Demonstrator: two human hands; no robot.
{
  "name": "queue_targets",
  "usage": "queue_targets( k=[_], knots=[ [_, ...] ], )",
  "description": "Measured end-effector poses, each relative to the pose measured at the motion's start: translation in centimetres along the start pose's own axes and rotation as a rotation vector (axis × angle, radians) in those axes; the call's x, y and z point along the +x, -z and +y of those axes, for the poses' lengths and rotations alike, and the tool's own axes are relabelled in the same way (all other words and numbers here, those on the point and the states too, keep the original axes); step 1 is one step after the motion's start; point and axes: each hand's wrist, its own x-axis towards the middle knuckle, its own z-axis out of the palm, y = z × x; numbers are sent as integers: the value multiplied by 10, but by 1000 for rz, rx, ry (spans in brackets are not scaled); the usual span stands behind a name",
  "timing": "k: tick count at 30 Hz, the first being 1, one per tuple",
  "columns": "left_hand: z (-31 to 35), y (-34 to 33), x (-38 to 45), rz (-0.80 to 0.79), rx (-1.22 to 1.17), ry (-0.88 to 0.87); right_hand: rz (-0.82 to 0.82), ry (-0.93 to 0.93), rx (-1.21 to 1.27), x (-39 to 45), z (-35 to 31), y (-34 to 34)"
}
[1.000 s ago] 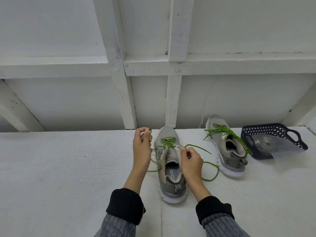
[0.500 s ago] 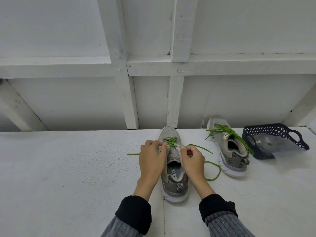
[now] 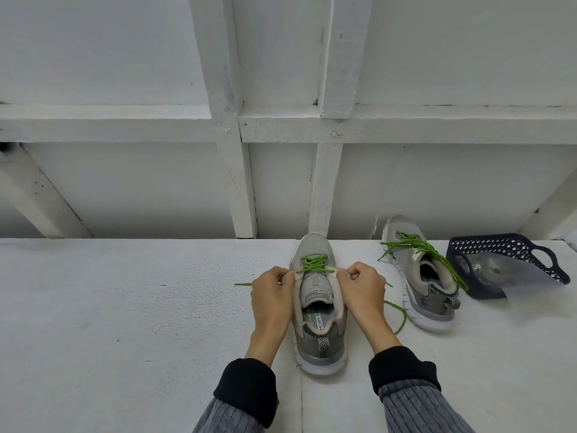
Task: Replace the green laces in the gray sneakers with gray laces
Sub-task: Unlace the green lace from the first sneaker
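Both hands pinched shut on the green lace (image 3: 313, 266) at the top eyelets of the near gray sneaker (image 3: 318, 307): left hand (image 3: 271, 296) on its left flap, right hand (image 3: 363, 292) on the right. Lower rows are laced. Best to slacken each crossing evenly, pull one row at a time, and steady the shoe. Second sneaker (image 3: 420, 285), fully green-laced, sits right of the right hand on the counter (image 3: 125, 323). Beyond it, a dark basket (image 3: 499, 250) holds a clear bag; contents unclear, no gray laces visible.
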Motion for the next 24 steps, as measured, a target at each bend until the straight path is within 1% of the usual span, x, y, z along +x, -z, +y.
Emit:
queue_targets(
  k=[3, 5, 7, 9, 11, 13, 16, 21, 23, 24],
  knots=[
    [-1, -3, 0, -19, -87, 23, -5, -30, -9, 0, 2, 1],
    [0, -5, -2, -48, -152, 39, -61, 14, -28, 1, 3, 5],
    [-5, -6, -6, -71, -256, 73, -132, 116, -37, 3, -1, 11],
    [-9, -6, -10, -86, -321, 126, -161, 289, -81, 5, -10, 13],
    [-10, -8, -12, -76, -337, 149, -214, 460, -156, 5, -22, 9],
    [-7, -9, -14, -54, -335, 143, -320, 550, -226, 5, -33, 1],
    [-6, -10, -16, -40, -310, 130, -441, 576, -360, 7, -37, -11],
    [-8, -13, -17, -35, -295, 110, -459, 582, -442, 13, -28, -17],
    [-7, -15, -18, -12, -300, 111, -471, 556, -382, 16, -30, -14],
    [-7, -16, -19, 3, -302, 113, -479, 504, -284, 16, -31, -11]
  ],
)
